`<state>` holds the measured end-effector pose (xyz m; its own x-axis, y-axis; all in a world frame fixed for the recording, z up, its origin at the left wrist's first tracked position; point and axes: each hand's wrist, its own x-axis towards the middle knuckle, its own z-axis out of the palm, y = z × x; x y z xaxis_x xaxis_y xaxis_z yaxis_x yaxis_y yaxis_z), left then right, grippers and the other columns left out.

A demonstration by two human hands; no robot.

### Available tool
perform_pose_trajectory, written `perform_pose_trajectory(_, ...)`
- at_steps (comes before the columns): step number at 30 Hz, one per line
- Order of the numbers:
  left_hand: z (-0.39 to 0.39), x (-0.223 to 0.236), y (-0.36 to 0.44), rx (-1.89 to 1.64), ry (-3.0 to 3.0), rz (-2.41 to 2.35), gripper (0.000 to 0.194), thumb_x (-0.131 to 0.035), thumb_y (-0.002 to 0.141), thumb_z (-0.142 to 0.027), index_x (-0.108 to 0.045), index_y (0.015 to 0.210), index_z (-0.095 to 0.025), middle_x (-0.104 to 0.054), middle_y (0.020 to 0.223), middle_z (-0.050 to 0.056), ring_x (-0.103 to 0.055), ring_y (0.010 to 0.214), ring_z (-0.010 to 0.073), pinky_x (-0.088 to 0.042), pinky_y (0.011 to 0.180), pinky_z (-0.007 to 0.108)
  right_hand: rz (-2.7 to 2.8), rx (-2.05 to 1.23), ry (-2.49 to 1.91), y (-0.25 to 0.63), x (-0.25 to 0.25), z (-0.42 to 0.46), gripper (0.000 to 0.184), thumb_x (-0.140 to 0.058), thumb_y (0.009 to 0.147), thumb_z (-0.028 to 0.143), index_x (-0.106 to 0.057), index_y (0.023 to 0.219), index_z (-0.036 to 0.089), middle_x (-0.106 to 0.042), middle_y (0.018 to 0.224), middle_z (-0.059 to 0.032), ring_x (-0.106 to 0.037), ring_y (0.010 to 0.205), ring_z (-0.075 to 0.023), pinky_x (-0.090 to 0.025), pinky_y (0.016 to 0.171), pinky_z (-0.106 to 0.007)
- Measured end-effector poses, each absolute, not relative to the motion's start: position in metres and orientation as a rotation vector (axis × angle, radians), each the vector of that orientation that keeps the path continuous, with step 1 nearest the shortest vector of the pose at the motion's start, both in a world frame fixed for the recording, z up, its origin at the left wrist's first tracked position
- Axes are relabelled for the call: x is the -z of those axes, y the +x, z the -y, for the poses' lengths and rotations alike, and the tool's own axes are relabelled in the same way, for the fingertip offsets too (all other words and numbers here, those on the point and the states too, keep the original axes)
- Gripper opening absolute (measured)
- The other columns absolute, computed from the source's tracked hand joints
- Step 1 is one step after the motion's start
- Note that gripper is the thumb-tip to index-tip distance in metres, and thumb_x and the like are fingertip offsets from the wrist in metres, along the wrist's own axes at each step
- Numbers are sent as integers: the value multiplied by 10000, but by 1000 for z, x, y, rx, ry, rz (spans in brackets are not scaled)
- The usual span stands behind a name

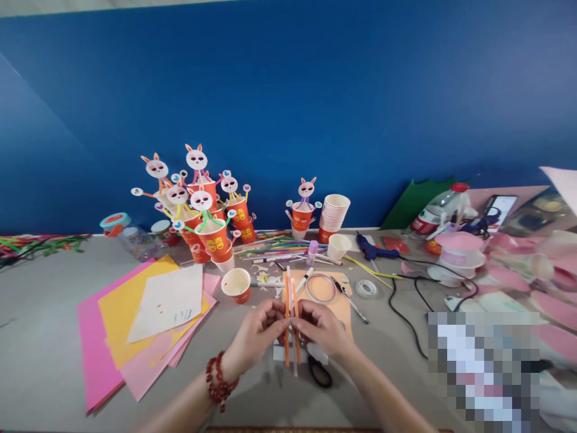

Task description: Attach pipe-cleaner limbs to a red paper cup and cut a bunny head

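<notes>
My left hand [264,328], with a red bead bracelet at its wrist, pinches a bundle of long thin straws in front of me. My right hand [322,328] closes on the same bundle from the other side. Two orange straws [287,349] flank a pale one [289,282], all held roughly upright. Thumbs meet near the middle, so part of the straws is hidden. Below the hands lie black-handled scissors [320,371] and a white paper piece, partly covered. An orange paper sheet [345,313] is just behind, with a wire ring [321,299] on it.
Paper-cup rabbit figures [211,237] stand at back left, another [303,216] beside stacked cups [334,216]. Coloured sheets [99,337] lie left, near a single cup [235,285]. A blue glue gun [376,248] with a cable, tape [366,288] and pink paper pieces [509,270] occupy the right.
</notes>
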<state>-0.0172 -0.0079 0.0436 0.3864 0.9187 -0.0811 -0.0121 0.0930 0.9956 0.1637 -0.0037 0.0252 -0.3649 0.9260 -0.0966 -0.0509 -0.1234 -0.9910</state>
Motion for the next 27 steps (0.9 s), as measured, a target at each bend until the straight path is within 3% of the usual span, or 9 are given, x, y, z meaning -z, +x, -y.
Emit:
perform_pose_trajectory(6, 5, -51, -22, -867, 1270, -930, 302, -629, 856, -429, -623, 919, -134, -564, 726, -1, -501, 632, 105, -429, 587, 223, 1325, -1667, -1046, 166, -25, 3, 451, -727, 735, 587, -545, 715, 174, -505, 592, 50, -438, 492, -77, -384, 494, -205)
perform_pose_trajectory(13, 6, -52, -21, -901, 1305, -924, 235, -611, 871, -377, -601, 896, -143, -606, 745, 12, -562, 665, 123, -455, 642, 250, 1350, -1682, -1058, 161, -34, 4, 462, -720, 727, 611, -575, 731, 172, -569, 618, 28, -461, 496, -89, -398, 497, -217)
perform_pose_trajectory(18, 3, -52, -20, -935, 1243, -927, 236, -603, 856, -384, -602, 860, -148, -550, 612, -23, -512, 571, 110, -426, 579, 237, 1336, -1688, -1059, 165, -34, 2, 450, -734, 723, 594, -571, 734, 175, -526, 591, 49, -460, 485, -84, -394, 492, -210)
perform_pose_trajectory(23, 1, -53, -17, -965, 1317, -917, 251, -642, 847, -377, -626, 964, -157, -661, 885, 52, -600, 774, 157, -479, 700, 260, 1386, -1694, -1042, 166, -36, 3, 429, -721, 749, 575, -572, 728, 173, -532, 613, 41, -463, 499, -86, -377, 489, -208)
perform_pose_trajectory(27, -1, -54, -16, -906, 1390, -966, 230, -598, 881, -373, -653, 908, -152, -674, 840, 44, -584, 748, 153, -464, 685, 248, 1403, -1680, -1044, 165, -36, 3, 435, -736, 733, 568, -564, 706, 169, -509, 588, 49, -441, 492, -82, -374, 492, -210)
